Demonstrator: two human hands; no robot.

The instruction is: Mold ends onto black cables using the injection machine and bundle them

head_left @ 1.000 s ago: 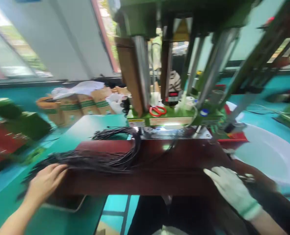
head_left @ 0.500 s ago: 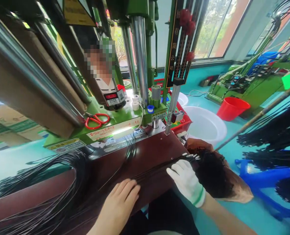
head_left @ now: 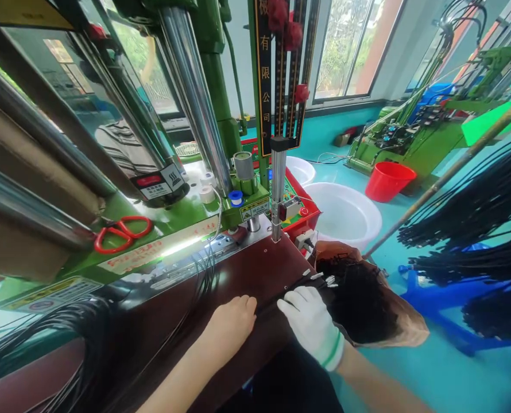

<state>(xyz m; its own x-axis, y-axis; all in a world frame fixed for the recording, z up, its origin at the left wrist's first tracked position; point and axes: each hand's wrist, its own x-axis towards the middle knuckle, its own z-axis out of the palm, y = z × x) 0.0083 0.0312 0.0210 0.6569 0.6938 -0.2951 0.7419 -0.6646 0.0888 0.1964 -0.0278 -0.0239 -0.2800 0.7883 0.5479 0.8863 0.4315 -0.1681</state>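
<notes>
Black cables [head_left: 53, 338] sag in a thick loop at the near left, cut off by the frame's lower edge, with thinner strands [head_left: 206, 269] rising across the dark red surface [head_left: 255, 258] toward the green injection moulding machine [head_left: 242, 212]. Chrome columns of the machine block much of the far left, and a co-worker's striped sleeve [head_left: 122, 146] shows only in part behind them. Red-handled scissors [head_left: 122, 232] lie on the machine's green bed. The bare left hand [head_left: 232, 324] rests on the cables at the near edge of the surface, its fingers [head_left: 249, 307] lightly curved; whether they grip anything is hard to tell. Just to the right, the white-gloved right hand [head_left: 309, 321] has its fingers [head_left: 294, 304] bent over the same cables and appears to hold them, though the fingertips are partly hidden. Small metal tips [head_left: 324, 280] stick out beyond the glove. A brown paper sack [head_left: 406, 327] beside the surface holds a dark tangle of more cable. Two white basins [head_left: 341, 209] stand on the teal floor at the far right of the machine, and a red bucket [head_left: 387, 180] sits past them. At the right edge, black cable bundles [head_left: 471, 195] hang from a pole over a blue stool [head_left: 453, 338].
</notes>
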